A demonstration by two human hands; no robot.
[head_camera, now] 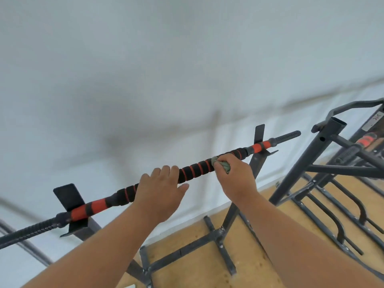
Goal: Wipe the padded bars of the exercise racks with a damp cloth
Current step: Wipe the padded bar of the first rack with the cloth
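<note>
**Cloth on the padded bar**

Both forearms reach up from below. The left hand (160, 189) lies over the bar (193, 169) with fingers nearly straight, gripping nothing. Just right of those fingers, the right hand (234, 173) curls round a green cloth (223, 164) and presses it against the black-and-red padding. Beyond the fingertips the bar sits in the rack (256, 161), with a white wall (166, 69) behind it. A second rack (324, 146) stands further right.

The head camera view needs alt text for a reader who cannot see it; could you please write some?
A person's right hand presses a green cloth onto a black-and-red padded bar resting across a rack's cradles, while the left hand lies on the bar with fingers straight. A second dark metal rack stands at right on a wooden floor.
</note>
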